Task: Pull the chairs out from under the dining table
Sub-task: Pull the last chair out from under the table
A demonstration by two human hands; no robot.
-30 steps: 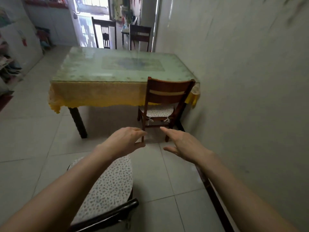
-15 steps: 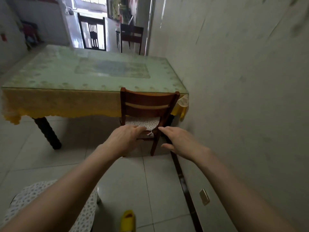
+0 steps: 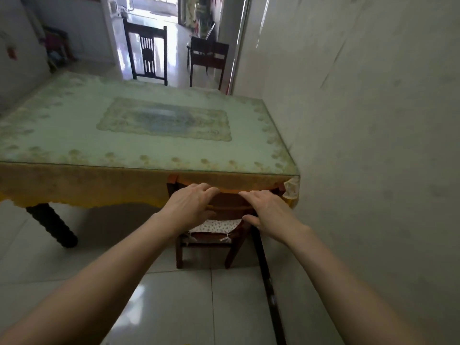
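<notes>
A dark wooden chair [image 3: 230, 203] with a flowered seat cushion [image 3: 216, 225] is tucked under the near right end of the dining table [image 3: 74, 135], close to the wall. The yellow tablecloth fringe [image 3: 99, 188] hangs over the chair's top rail. My left hand [image 3: 191, 205] lies on the left part of that rail with its fingers curled over the top. My right hand [image 3: 267, 212] touches the right part of the rail with its fingertips, and its thumb is spread apart below.
The right wall [image 3: 361, 170] and a dark floor strip [image 3: 263, 270] run right beside the chair. A thick black table leg [image 3: 52, 225] stands at the left. Two more dark chairs [image 3: 148, 53] [image 3: 209, 57] stand beyond the table's far end. Tiled floor [image 3: 186, 307] lies behind the chair.
I have walked up to the table, so the chair is now close. Both hands have gone forward from mid-air onto its top rail. The cushioned chair at lower left has left the view.
</notes>
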